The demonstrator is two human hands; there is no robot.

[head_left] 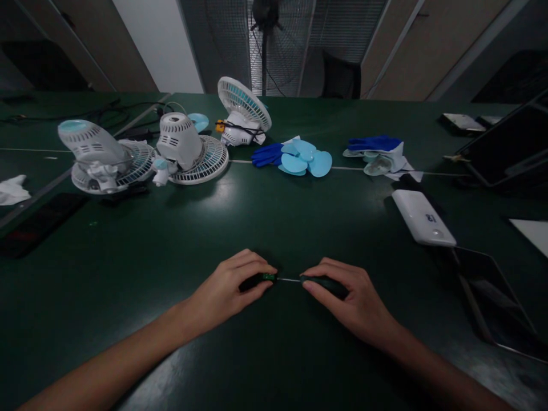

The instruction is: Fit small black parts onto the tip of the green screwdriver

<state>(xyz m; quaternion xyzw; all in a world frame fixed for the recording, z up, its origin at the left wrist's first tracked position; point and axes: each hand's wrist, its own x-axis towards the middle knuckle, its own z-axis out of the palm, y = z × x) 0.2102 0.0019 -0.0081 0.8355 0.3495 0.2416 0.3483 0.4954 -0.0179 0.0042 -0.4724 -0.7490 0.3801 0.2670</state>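
At the near middle of the green table, my right hand is closed around the dark handle of a screwdriver. Its thin metal shaft runs left toward my left hand. Between thumb and fingers, my left hand pinches a small dark piece with a green end; its kind does not show. The shaft's tip meets or lies very close to that green end; I cannot tell whether it touches. Both hands rest low over the tabletop, and the fingers partly cover what they hold.
Partly dismantled white fans stand at the back left, another fan behind. Light-blue fan blades lie by blue gloves; more gloves sit farther right. On the right are a white power bank and a dark phone.
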